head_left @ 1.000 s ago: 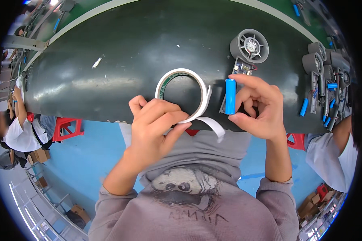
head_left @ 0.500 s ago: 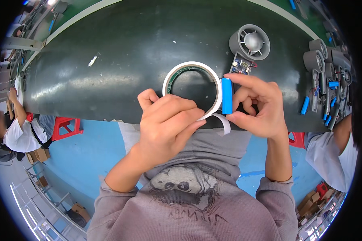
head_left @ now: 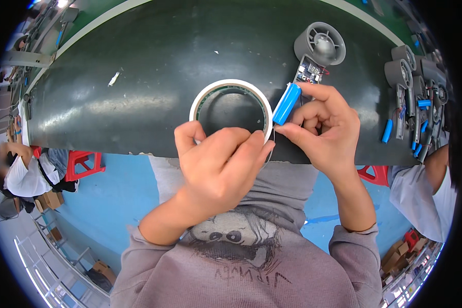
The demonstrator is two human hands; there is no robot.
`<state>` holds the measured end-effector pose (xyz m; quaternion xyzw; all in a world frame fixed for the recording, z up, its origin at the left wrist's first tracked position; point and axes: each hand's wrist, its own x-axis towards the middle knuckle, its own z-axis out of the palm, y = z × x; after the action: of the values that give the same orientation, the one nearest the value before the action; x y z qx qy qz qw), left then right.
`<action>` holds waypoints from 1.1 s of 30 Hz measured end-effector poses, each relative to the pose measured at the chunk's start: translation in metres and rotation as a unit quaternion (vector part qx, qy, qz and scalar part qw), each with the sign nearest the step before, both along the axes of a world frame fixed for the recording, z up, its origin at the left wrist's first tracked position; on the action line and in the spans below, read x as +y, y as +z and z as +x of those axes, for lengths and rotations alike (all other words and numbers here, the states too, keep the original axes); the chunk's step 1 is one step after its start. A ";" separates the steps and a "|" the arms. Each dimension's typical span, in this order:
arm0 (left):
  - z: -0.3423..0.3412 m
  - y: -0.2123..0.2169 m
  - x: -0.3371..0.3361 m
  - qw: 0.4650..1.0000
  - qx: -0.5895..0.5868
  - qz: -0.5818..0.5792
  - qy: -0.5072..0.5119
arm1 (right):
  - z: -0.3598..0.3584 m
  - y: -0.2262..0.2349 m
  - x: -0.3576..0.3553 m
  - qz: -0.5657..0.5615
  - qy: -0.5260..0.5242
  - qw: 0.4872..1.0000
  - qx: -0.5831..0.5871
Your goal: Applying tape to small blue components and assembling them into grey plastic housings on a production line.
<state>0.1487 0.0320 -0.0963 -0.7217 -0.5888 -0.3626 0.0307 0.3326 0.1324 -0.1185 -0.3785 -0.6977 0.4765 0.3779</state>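
My left hand (head_left: 218, 164) is closed on the near rim of a large white roll of tape (head_left: 194, 113), which is tilted up over the dark tabletop. Between the thumb and forefinger of my right hand (head_left: 326, 123) is a blue cylindrical battery (head_left: 286, 104), slanted and close against the roll's right side. A thin loose end of tape hangs by my left fingertips, seen nearly edge-on. Just beyond my right hand lies a grey fan (head_left: 321, 43) with a round ribbed housing. A small circuit board (head_left: 309, 70) with a display sits at its near end.
Several grey fan parts and blue batteries (head_left: 387, 131) are heaped at the table's right end. A white scrap (head_left: 113, 78) lies on the table (head_left: 154, 102) at left. Other people sit at both sides, near red stools (head_left: 84, 163). Cardboard boxes stand on the floor.
The battery has gone from upright to slanted, its top leaning right, and moved slightly away from me. The tape roll has shifted left, and its loose end now shows edge-on.
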 end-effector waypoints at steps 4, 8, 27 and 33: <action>0.003 -0.004 -0.007 1.000 0.009 0.007 0.021 | 0.000 0.002 -0.003 0.008 0.017 1.000 -0.020; -0.001 -0.002 -0.016 1.000 -0.002 0.009 0.014 | -0.002 0.004 -0.009 0.023 0.038 0.999 -0.016; -0.034 -0.129 -0.055 0.957 -0.057 -0.283 -0.003 | 0.009 0.010 0.006 -0.150 0.083 0.969 0.178; -0.047 0.017 -0.050 0.819 -0.122 -0.458 -0.323 | 0.020 0.010 0.014 -0.201 0.125 0.951 0.197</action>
<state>0.1017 -0.0177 -0.0792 -0.7515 -0.4189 -0.1255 -0.4939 0.3531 0.1462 -0.1085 -0.2547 -0.5405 0.7159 0.3612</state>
